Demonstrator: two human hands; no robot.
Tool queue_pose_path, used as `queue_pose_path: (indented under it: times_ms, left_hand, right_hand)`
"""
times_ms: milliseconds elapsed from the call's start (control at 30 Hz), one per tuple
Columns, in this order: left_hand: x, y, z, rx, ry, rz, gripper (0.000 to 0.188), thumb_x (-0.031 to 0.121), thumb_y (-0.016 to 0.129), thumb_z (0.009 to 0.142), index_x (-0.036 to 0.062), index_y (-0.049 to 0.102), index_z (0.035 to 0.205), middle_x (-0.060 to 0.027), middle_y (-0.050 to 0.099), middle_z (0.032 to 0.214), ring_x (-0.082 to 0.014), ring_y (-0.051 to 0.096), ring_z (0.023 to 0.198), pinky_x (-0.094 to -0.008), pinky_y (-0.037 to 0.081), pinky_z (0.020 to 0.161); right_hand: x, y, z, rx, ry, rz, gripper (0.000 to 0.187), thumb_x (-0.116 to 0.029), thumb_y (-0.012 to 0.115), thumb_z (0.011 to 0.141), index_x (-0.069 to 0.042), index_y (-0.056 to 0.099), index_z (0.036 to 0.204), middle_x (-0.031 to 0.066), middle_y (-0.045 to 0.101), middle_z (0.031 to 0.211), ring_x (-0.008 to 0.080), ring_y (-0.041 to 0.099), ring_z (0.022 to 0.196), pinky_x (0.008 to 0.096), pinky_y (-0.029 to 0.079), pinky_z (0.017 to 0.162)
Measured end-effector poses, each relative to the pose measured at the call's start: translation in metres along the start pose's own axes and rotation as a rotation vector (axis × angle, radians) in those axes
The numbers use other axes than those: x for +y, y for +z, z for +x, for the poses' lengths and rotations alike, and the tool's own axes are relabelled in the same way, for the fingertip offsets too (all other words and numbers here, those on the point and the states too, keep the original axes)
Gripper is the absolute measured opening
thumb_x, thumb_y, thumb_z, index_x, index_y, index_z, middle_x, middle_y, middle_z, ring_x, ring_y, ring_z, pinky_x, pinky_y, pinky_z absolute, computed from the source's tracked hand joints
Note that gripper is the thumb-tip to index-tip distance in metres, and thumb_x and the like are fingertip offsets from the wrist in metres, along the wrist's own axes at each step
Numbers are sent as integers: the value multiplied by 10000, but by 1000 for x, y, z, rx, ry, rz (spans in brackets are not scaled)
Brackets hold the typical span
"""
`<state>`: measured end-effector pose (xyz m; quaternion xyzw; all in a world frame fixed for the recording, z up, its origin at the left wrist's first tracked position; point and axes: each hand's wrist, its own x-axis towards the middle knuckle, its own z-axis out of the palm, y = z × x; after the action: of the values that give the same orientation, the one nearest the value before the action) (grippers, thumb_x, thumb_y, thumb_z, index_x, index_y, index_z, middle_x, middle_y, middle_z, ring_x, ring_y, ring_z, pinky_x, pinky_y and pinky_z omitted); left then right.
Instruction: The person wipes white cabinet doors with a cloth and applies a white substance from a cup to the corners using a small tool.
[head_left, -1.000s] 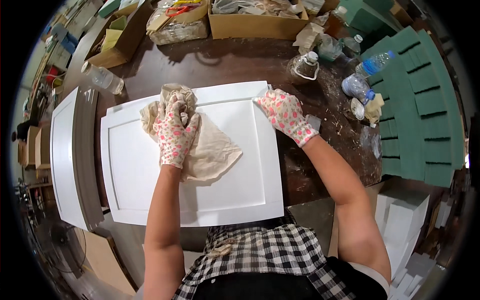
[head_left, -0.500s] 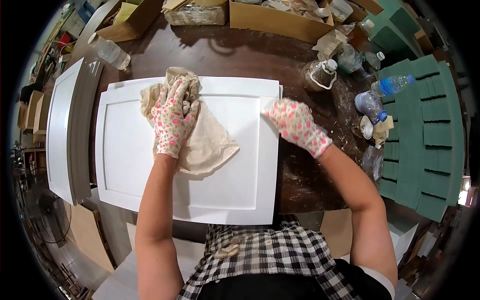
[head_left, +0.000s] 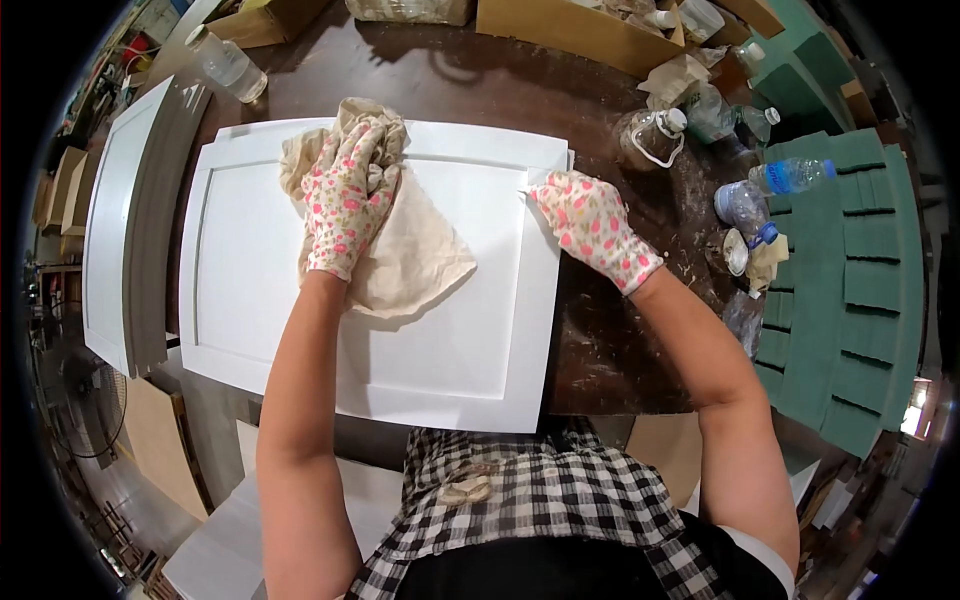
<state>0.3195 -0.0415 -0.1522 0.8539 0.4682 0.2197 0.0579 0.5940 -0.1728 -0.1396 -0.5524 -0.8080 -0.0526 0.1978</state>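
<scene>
A white framed panel (head_left: 440, 385) with a recessed middle lies on the dark table in front of me. On its far left part sits a crumpled beige cloth (head_left: 420, 255), one corner spread toward the panel's middle. My left hand (head_left: 348, 195), in a floral glove, grips the bunched part of the cloth and presses it on the panel. My right hand (head_left: 590, 222), gloved alike, is closed in a pinch at the inner edge of the panel's right border, near the far corner. Whatever small thing its fingertips may hold is too hidden to name.
More white panels (head_left: 128, 225) stand stacked at the left. A glass jar (head_left: 228, 65) stands at the far left, and a handled jug (head_left: 650, 138) and several bottles (head_left: 790, 177) at the right. Green slabs (head_left: 872, 280) flank the table; cardboard boxes (head_left: 580, 35) line the back.
The view has shifted a little. My right hand has slid slightly farther along the panel's border toward the far corner. My left hand stays on the cloth.
</scene>
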Motion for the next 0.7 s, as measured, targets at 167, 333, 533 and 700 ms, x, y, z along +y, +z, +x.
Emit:
queue_pose_path:
  times_ms: [167, 333, 533, 700]
  left_hand:
    - [-5, 3, -5, 13, -21, -25, 483, 284, 647, 838, 151, 543, 1290, -81, 523, 1355, -368, 426, 1280, -490, 341, 1043]
    - [-3, 4, -2, 34, 11, -6, 481, 321, 625, 849, 161, 543, 1295, -86, 529, 1348, -363, 423, 1283, -523, 336, 1031]
    - [-11, 10, -6, 55, -21, -8, 482, 328, 628, 847, 175, 543, 1296, -53, 529, 1352, -359, 416, 1292, -520, 342, 1030]
    - [-6, 7, -5, 58, -14, 31, 490, 331, 637, 839, 181, 545, 1296, -47, 521, 1364, -337, 419, 1295, -521, 356, 1024]
  right_hand:
    - [-72, -24, -44, -225, -138, 199, 97, -88, 569, 784, -92, 610, 872, 60, 620, 755, 209, 637, 674, 339, 534, 570]
    - [-29, -19, -16, -167, -95, -106, 130, -101, 527, 808, -105, 611, 907, 59, 621, 807, 207, 608, 696, 339, 504, 552]
    - [-87, -27, -67, -266, -123, 145, 212, -86, 559, 782, -112, 652, 971, 53, 636, 853, 194, 616, 726, 328, 505, 544]
    - [-58, -30, -36, -70, -195, -113, 248, -74, 556, 755, -116, 640, 985, 55, 596, 793, 202, 609, 711, 326, 507, 551]
